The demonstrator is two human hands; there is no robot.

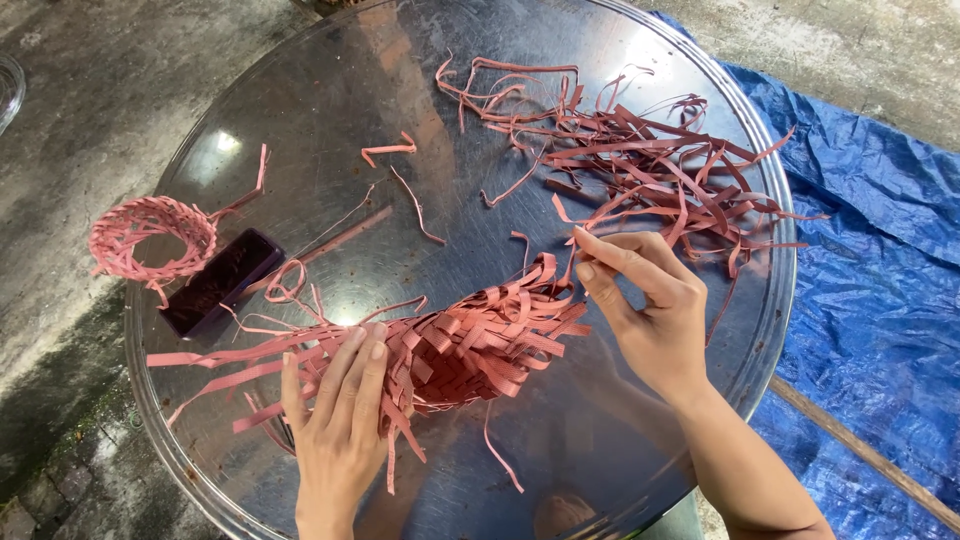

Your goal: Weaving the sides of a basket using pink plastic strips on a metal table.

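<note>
The woven strip piece [450, 350] lies at lower centre of the round tray [600, 440]; left hand [335, 420] presses flat on it, right hand [645, 300] pinches one strip [568, 262]. Best pull gently, weave pinned.

A half-woven pink strip mat [460, 350] lies on the round metal surface [400, 90]. The left hand [335, 420] presses flat on the mat's left end; the right hand [645, 300] pinches a strip at its right end. Beyond the mat lies a heap of loose pink strips [650, 165]; to its left, a dark phone [220, 282] and a small woven ring [150, 238].
</note>
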